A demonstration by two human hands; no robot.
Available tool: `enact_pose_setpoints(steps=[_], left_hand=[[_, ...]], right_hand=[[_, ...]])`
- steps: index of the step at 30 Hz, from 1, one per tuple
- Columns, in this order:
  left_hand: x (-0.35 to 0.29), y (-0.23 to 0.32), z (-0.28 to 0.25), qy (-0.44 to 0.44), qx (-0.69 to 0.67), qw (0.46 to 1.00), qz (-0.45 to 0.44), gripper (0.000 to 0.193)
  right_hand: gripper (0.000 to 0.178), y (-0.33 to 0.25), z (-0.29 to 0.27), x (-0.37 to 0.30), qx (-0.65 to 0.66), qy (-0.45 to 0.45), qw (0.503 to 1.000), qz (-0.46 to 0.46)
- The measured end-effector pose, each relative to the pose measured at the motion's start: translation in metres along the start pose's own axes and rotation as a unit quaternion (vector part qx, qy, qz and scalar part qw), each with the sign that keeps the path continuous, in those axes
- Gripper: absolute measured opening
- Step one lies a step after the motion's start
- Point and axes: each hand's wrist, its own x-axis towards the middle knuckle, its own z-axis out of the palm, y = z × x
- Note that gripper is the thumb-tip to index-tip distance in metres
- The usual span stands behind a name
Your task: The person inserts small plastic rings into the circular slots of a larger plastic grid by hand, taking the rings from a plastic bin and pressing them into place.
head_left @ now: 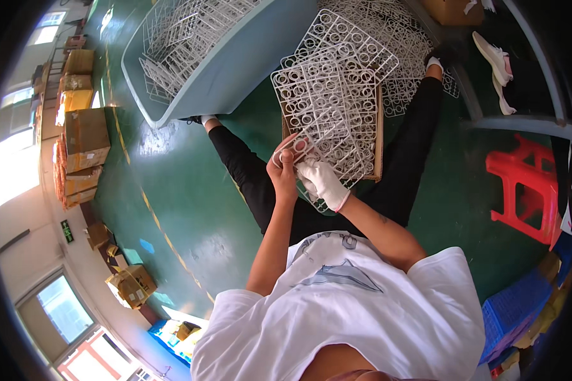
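Between my spread legs I hold a white plastic frame of joined rings, tilted over a cardboard box. My bare left hand is closed round the frame's left end, thumb on top. My right hand, in a white glove, is closed at the same frame close beside the left; its fingertips are partly hidden. Under and beyond the hands, a stack of similar ring frames lies on the box, overlapping at different angles.
A large grey-blue tub holding white wire-like frames stands at the far left. More ring frames are piled beyond the box. At right are a red plastic stool, a blue crate and pale shoes. Cartons line the left wall.
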Motion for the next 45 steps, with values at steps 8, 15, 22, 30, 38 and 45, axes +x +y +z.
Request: enact_pose_setpoints(steps=[8,15,22,30,38,45], left_hand=[[0.022,0.001,-0.027,0.066,-0.122,0.99,-0.039,0.046],[0.007,0.01,-0.02,0.082,-0.1,0.991,-0.038,0.046],[0.002,0.017,-0.001,0.079,-0.086,0.993,0.0,0.045],[-0.003,-0.002,-0.001,0.113,-0.072,0.991,0.02,0.043],[-0.009,0.006,0.01,0.058,0.026,0.996,0.056,0.044],[-0.012,0.007,0.014,0.006,0.021,0.998,0.065,0.047]], right_hand=[[0.033,-0.058,0.009,-0.038,0.341,-0.061,0.913,0.217],[0.031,-0.017,0.024,0.004,-0.402,0.122,0.907,0.035],[0.048,-0.009,0.02,-0.015,-0.478,0.11,0.871,-0.009],[0.062,-0.003,0.017,-0.027,-0.485,0.036,0.874,-0.002],[0.03,-0.001,0.004,-0.002,-0.225,0.124,0.956,0.14],[0.025,-0.008,-0.025,-0.002,-0.208,0.062,0.967,0.13]])
